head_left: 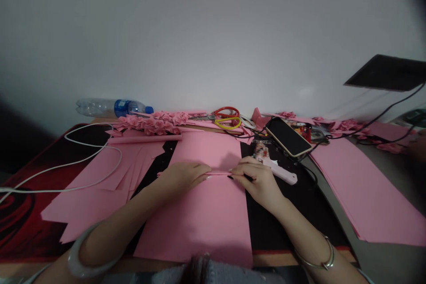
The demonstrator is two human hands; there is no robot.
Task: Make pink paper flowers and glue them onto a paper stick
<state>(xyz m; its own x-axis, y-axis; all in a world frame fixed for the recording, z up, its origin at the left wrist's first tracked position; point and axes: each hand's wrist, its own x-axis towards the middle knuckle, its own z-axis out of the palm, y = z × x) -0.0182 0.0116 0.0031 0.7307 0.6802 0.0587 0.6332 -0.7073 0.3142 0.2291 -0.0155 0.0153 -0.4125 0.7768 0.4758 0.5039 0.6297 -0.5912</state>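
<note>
A narrow rolled or folded strip of pink paper (220, 172) lies crosswise over a large pink sheet (206, 217) in front of me. My left hand (186, 174) pinches the strip's left part between thumb and fingers. At its right part, my right hand (254, 177) grips it the same way, fingers bent. Whether the strip is one edge of the sheet or a separate piece, I cannot tell. Just right of my right hand, a pale pink glue gun (282, 171) rests on the black mat (266, 226).
Pink sheets lie at left (96, 191) and right (369, 195). Along the wall are paper flowers (153, 122), scissors (229, 117), a plastic bottle (100, 107) and a phone (289, 136). A white cable (66, 168) crosses the left sheets; black cables (379, 120) run at right.
</note>
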